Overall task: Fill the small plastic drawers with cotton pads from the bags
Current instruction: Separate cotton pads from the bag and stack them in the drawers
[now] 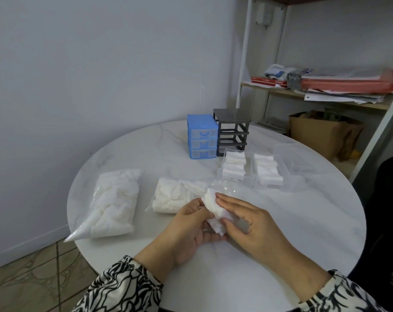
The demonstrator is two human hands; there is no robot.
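A stack of white cotton pads (pixel 214 210) is held between both hands above the near part of the table. My left hand (pixel 191 228) cups it from below and my right hand (pixel 247 217) grips it from the right. Just behind lies an opened clear bag of pads (pixel 173 197). A fuller bag of pads (pixel 114 201) lies to the left. Two clear drawers (pixel 233 165) (pixel 267 170) on the table hold stacked pads; a third clear drawer (pixel 290 154) stands further right. The blue drawer unit (pixel 202 136) has its drawers in; the black frame (pixel 232 131) has none in it.
The round white marble table (pixel 303 221) ends close on the left over a tiled floor (pixel 33 278). A white shelf (pixel 315 93) with papers and a brown paper bag (pixel 321 134) stands behind on the right. A dark object (pixel 389 210) is at the right edge.
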